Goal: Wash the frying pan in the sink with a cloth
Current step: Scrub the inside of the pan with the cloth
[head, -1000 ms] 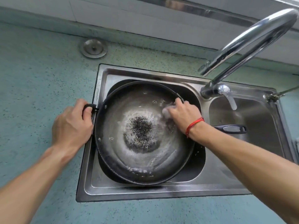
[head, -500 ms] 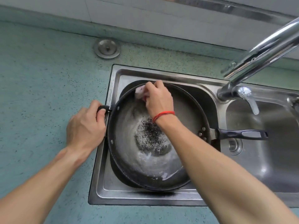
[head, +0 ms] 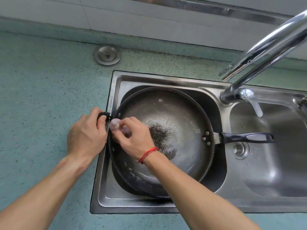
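Note:
A large dark frying pan (head: 179,117) lies tilted in the left basin of the steel sink (head: 116,196), wet and soapy, with a black burnt patch at its centre. Its long black handle (head: 245,137) points right over the other basin. My left hand (head: 86,135) grips the pan's small black helper handle at the left rim. My right hand (head: 132,135), a red string on its wrist, holds a small pale cloth (head: 114,124) bunched in its fingers and presses it on the pan's left inner rim, right beside my left hand.
A chrome tap (head: 265,47) arches over the sink from the right, its base between the two basins. A round metal plug (head: 107,55) sits in the green speckled counter behind the sink. The right basin (head: 274,163) shows its drain under the pan handle.
My right hand has swept the cloth round the pan's rim, from the right side through the far edge to the left rim. My left hand kept its grip.

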